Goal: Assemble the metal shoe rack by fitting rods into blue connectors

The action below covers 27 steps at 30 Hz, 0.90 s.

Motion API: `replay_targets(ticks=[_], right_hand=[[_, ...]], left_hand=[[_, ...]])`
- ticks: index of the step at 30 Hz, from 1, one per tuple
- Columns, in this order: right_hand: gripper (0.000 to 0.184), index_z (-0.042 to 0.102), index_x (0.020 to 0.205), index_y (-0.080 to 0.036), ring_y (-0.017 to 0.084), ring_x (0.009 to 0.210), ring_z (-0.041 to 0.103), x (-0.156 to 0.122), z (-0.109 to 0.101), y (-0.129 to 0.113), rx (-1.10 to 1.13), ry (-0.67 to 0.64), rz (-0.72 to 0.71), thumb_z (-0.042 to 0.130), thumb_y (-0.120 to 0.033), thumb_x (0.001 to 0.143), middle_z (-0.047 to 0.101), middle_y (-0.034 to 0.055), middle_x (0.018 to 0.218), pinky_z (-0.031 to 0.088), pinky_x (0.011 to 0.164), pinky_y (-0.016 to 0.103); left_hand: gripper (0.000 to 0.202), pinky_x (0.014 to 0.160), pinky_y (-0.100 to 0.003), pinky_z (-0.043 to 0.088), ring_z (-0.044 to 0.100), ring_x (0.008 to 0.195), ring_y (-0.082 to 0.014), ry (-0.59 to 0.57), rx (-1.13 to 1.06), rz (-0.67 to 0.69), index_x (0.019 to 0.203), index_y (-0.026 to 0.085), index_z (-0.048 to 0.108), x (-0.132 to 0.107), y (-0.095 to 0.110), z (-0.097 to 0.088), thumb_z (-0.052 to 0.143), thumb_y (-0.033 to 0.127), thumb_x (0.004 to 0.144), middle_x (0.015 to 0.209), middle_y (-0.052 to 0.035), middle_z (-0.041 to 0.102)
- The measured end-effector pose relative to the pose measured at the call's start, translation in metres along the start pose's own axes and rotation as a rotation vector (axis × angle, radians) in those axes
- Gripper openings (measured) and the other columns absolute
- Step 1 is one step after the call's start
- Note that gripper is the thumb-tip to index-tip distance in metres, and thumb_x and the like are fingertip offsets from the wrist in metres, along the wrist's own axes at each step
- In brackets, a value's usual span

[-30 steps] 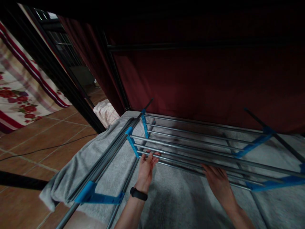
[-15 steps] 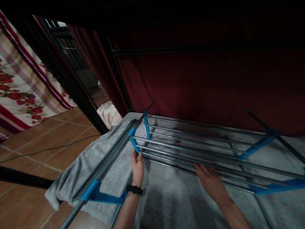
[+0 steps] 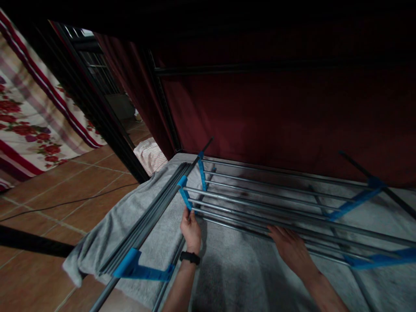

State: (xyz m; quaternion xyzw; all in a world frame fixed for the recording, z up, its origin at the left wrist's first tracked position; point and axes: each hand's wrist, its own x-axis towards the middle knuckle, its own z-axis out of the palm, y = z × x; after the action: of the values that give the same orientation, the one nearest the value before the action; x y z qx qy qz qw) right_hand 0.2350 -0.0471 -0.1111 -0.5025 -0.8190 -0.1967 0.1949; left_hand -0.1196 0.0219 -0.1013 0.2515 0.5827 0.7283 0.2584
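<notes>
A rack of grey metal tubes (image 3: 247,200) joined by blue plastic brackets stands on a grey blanket. My left hand (image 3: 191,232), with a black band at the wrist, pinches the lower end of the near left blue bracket (image 3: 184,196), where a tube meets it. Farther right, my right hand (image 3: 287,243) has its fingers together over the lower front tubes; its thumb is hidden. Left of the rack lies a bundle of loose tubes (image 3: 151,210). Closer to me, another blue bracket (image 3: 143,272) joins two tubes at the lower left.
The grey blanket (image 3: 227,268) covers a bed-like surface with a dark red curtain (image 3: 276,117) behind it. A black post (image 3: 107,125) rises at the left. Beyond it are a tiled floor (image 3: 29,234), a thin cable (image 3: 81,200) and a floral cloth (image 3: 39,117).
The rack and both hands appear slightly farther right and lower in view, along with a small camera shift. Both hands keep their places on the rack.
</notes>
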Motion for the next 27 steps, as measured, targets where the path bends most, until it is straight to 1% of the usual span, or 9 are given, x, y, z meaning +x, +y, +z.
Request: replay_targets(ticks=[7, 11, 15, 17, 18, 20, 23, 25, 27], right_hand=[[0.027, 0.072, 0.122, -0.024, 0.020, 0.092, 0.074, 0.003, 0.000, 0.003, 0.029, -0.046, 0.013, 0.050, -0.019, 0.108, 0.080, 0.0066, 0.114, 0.052, 0.082, 0.034], [0.031, 0.070, 0.130, -0.024, 0.021, 0.103, 0.073, 0.010, -0.008, -0.004, 0.055, -0.046, 0.024, 0.049, -0.018, 0.108, 0.079, 0.0069, 0.120, 0.053, 0.092, 0.036], [0.043, 0.060, 0.147, -0.025, 0.024, 0.118, 0.068, -0.014, -0.018, -0.021, 0.107, 0.036, 0.119, 0.048, -0.018, 0.107, 0.073, 0.0090, 0.135, 0.049, 0.106, 0.043], [0.042, 0.060, 0.145, -0.026, 0.023, 0.121, 0.067, -0.042, -0.022, -0.025, 0.154, 0.108, 0.254, 0.046, -0.017, 0.106, 0.073, 0.0085, 0.134, 0.049, 0.107, 0.042], [0.041, 0.061, 0.142, -0.027, 0.023, 0.122, 0.066, -0.058, -0.023, -0.025, 0.162, 0.139, 0.349, 0.044, -0.017, 0.106, 0.072, 0.0086, 0.131, 0.050, 0.106, 0.042], [0.037, 0.062, 0.137, -0.025, 0.025, 0.123, 0.064, -0.089, -0.024, -0.019, 0.118, 0.181, 0.583, 0.043, -0.020, 0.105, 0.070, 0.0101, 0.130, 0.051, 0.104, 0.044], [0.041, 0.058, 0.139, -0.019, 0.032, 0.125, 0.060, -0.124, -0.024, 0.004, -0.048, 0.193, 0.915, 0.043, -0.024, 0.101, 0.065, 0.0168, 0.133, 0.051, 0.104, 0.052], [0.049, 0.055, 0.143, -0.014, 0.035, 0.125, 0.058, -0.137, -0.019, 0.024, -0.114, 0.182, 1.036, 0.044, -0.023, 0.096, 0.063, 0.0204, 0.134, 0.050, 0.105, 0.053], [0.054, 0.053, 0.145, -0.012, 0.034, 0.123, 0.059, -0.141, -0.013, 0.041, -0.106, 0.168, 1.100, 0.045, -0.020, 0.092, 0.063, 0.0207, 0.131, 0.051, 0.104, 0.051]], left_hand=[[0.018, 0.118, -0.033, 0.045, 0.067, 0.127, -0.0215, 0.018, 0.121, -0.007, 0.106, 0.027, 0.077, -0.002, -0.005, 0.005, 0.068, 0.023, 0.091, 0.126, -0.0045, 0.078], [0.021, 0.121, -0.036, 0.042, 0.065, 0.129, -0.0243, -0.015, 0.102, 0.004, 0.107, 0.025, 0.075, 0.000, -0.001, 0.003, 0.072, 0.026, 0.087, 0.124, -0.0072, 0.077], [0.034, 0.122, -0.043, 0.043, 0.058, 0.137, -0.0267, 0.013, 0.201, 0.198, 0.120, 0.030, 0.067, -0.013, -0.008, -0.019, 0.073, 0.031, 0.086, 0.137, -0.0061, 0.067], [0.029, 0.118, -0.050, 0.045, 0.059, 0.130, -0.0298, -0.016, 0.373, 0.363, 0.118, 0.031, 0.067, -0.024, -0.018, -0.034, 0.069, 0.036, 0.090, 0.127, -0.0060, 0.067], [0.024, 0.116, -0.053, 0.046, 0.061, 0.124, -0.0312, -0.125, 0.453, 0.467, 0.116, 0.031, 0.068, -0.030, -0.024, -0.038, 0.064, 0.038, 0.093, 0.121, -0.0066, 0.068], [0.027, 0.114, -0.055, 0.048, 0.063, 0.120, -0.0325, -0.431, 0.567, 0.641, 0.118, 0.030, 0.070, -0.041, -0.034, -0.039, 0.055, 0.041, 0.098, 0.121, -0.0089, 0.070], [0.040, 0.113, -0.054, 0.049, 0.063, 0.127, -0.0322, -0.840, 0.692, 0.823, 0.133, 0.024, 0.067, -0.056, -0.044, -0.016, 0.046, 0.042, 0.105, 0.135, -0.0121, 0.069], [0.043, 0.113, -0.053, 0.050, 0.063, 0.128, -0.0312, -0.996, 0.772, 0.919, 0.139, 0.023, 0.065, -0.062, -0.047, 0.007, 0.042, 0.041, 0.107, 0.137, -0.0114, 0.070], [0.042, 0.112, -0.052, 0.051, 0.067, 0.124, -0.0296, -1.115, 0.843, 0.984, 0.136, 0.024, 0.068, -0.064, -0.050, 0.030, 0.041, 0.037, 0.107, 0.130, -0.0097, 0.075]])
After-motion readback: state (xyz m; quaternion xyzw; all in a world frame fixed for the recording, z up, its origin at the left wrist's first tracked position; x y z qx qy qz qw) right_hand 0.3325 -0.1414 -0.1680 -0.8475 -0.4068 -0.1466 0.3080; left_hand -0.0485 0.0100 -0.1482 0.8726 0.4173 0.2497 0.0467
